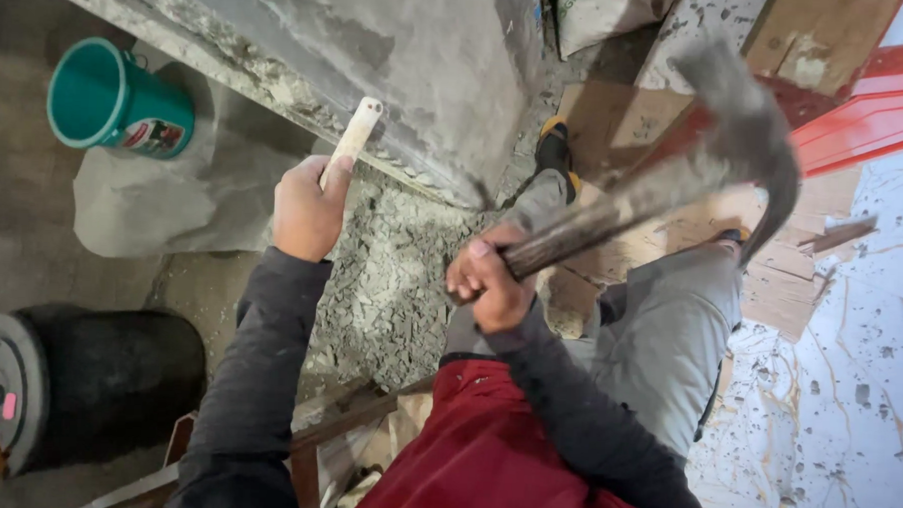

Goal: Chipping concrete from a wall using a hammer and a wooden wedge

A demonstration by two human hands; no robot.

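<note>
Left hand (308, 207): grips a wooden stick (354, 135) against the concrete wall (398, 62).
Right hand (491, 275): right of the left hand, holding a hammer (674, 172).
Rubble (391, 272): on the floor below the wall, between both hands.
Bucket (117, 102): far left.
Drum (77, 381): lower left.

1 hammer (735, 144), 1 chisel (353, 138), 1 bucket (117, 102)

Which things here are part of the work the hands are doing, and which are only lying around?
In use:
- left hand holding a pale wooden-handled tool against the concrete block
- right hand gripping a raised hammer
- chipped rubble below

Lying about:
- teal bucket
- black drum
- red sheet
</note>
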